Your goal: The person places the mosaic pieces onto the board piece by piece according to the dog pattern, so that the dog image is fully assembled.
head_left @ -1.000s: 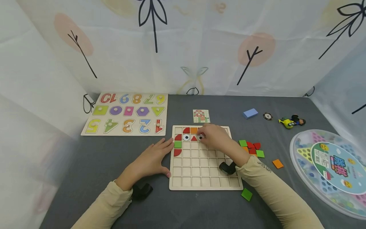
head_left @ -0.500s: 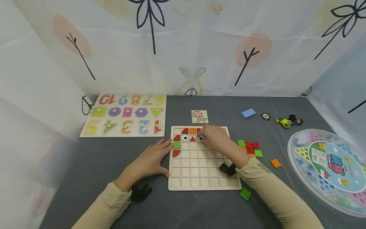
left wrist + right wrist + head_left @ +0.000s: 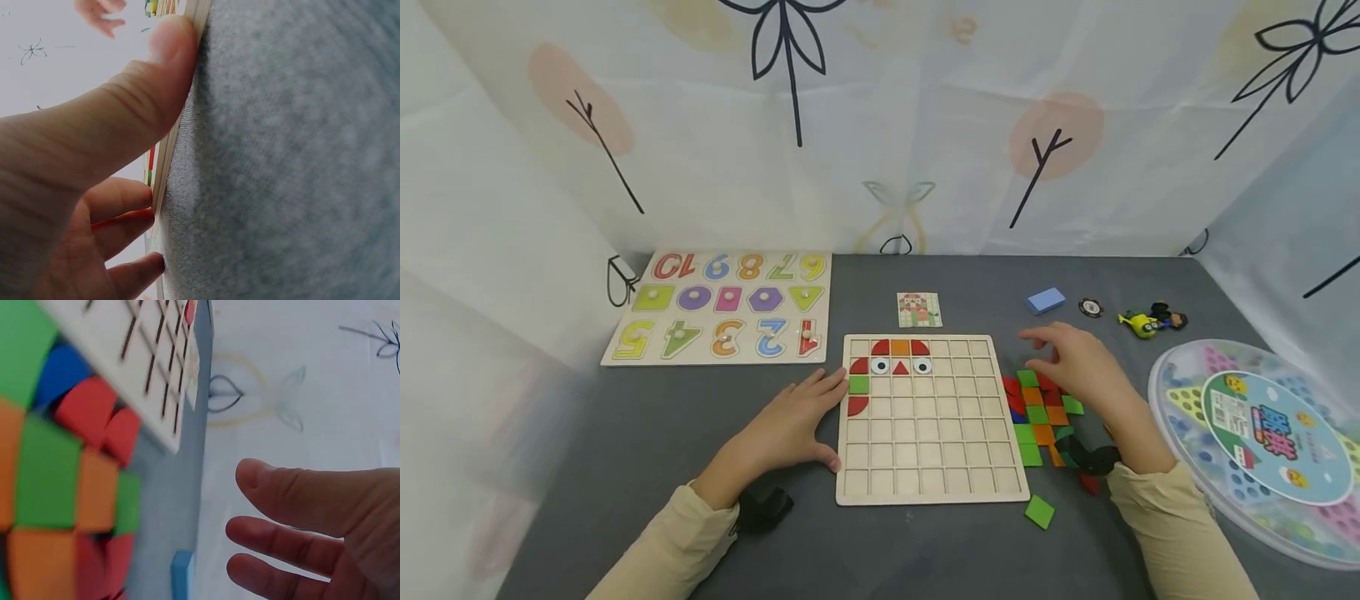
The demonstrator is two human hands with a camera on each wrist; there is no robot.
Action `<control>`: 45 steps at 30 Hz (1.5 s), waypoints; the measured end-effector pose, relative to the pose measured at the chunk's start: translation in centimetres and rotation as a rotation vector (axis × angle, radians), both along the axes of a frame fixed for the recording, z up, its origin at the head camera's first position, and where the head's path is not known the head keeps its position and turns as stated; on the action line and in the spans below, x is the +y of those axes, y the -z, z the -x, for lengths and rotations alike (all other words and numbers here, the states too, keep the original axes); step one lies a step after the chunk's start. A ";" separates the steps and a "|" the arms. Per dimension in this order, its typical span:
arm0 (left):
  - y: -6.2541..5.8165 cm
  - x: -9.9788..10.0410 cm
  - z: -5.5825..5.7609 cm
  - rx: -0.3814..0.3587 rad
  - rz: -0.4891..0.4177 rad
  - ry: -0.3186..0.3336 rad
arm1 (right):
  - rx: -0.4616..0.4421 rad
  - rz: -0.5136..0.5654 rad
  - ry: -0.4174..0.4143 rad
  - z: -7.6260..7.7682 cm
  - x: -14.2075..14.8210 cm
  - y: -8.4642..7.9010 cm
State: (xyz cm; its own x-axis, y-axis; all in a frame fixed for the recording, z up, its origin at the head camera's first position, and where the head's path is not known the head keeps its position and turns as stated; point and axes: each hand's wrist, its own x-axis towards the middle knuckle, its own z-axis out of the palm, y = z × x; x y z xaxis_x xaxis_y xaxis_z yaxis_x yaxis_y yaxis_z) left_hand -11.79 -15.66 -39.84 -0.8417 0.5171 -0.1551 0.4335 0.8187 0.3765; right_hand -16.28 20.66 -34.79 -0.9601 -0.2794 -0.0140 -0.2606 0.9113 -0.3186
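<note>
A wooden grid board [image 3: 934, 433] lies in the middle of the table. Its upper left cells hold red quarter-round tiles, an orange square, a green square [image 3: 858, 384], a red triangle [image 3: 900, 367] and two eye tiles [image 3: 922, 366]. My left hand [image 3: 786, 425] rests against the board's left edge, thumb and fingertips touching it, fingers spread. My right hand [image 3: 1078, 362] hovers over the pile of coloured tiles [image 3: 1036, 414] to the right of the board. In the right wrist view its fingers are apart and hold nothing; part of the pile is hidden beneath it.
A pattern card [image 3: 919, 310] lies behind the board. A number puzzle [image 3: 718, 307] sits at the back left. A blue block [image 3: 1046, 301], a round dial-like piece [image 3: 1091, 307] and small figures [image 3: 1152, 321] are at the back right. A large round case [image 3: 1180, 483] stands at the right.
My right hand has left the second eye tile in its cell and moved right, off the board, to above the tile pile. The left hand stays at the board's edge.
</note>
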 end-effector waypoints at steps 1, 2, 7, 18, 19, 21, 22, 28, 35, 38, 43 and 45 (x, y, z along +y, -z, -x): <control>0.0 -0.1 0.0 -0.001 -0.003 0.000 | -0.008 -0.001 -0.001 -0.2 0.5 0.2; 0.0 -0.1 -0.1 -0.003 -0.003 -0.003 | -0.014 -0.003 -0.010 -0.5 0.9 0.5; 0.2 -0.4 -0.1 0.006 -0.011 -0.015 | -0.036 -0.013 -0.084 -1.0 0.9 1.8; 0.3 0.1 0.1 0.011 -0.004 -0.009 | -0.067 -0.095 -0.110 -0.4 0.1 2.6; 0.3 0.2 0.1 0.012 -0.003 -0.008 | -0.077 -0.098 -0.106 -0.4 0.1 2.6; 0.2 0.2 0.1 0.012 -0.001 -0.006 | -0.101 -0.103 -0.087 -0.3 0.0 2.6; 0.2 0.2 0.1 0.013 -0.002 -0.005 | -0.113 -0.106 -0.077 -0.2 -0.1 2.6; 0.1 0.1 0.0 0.016 -0.013 0.000 | -0.111 -0.159 -0.041 0.0 -0.5 2.7; 0.2 0.0 0.0 0.016 -0.013 -0.002 | -0.103 -0.211 0.020 0.0 -0.7 2.9; 0.2 -0.1 0.0 0.014 -0.012 -0.006 | -0.130 -0.217 0.064 0.3 -0.7 2.9; 0.2 -0.1 0.0 0.008 -0.014 -0.001 | -0.115 -0.197 0.033 0.6 -0.3 2.4; 0.1 -0.1 0.0 0.005 -0.013 -0.002 | -0.093 -0.154 -0.035 0.7 -0.1 2.3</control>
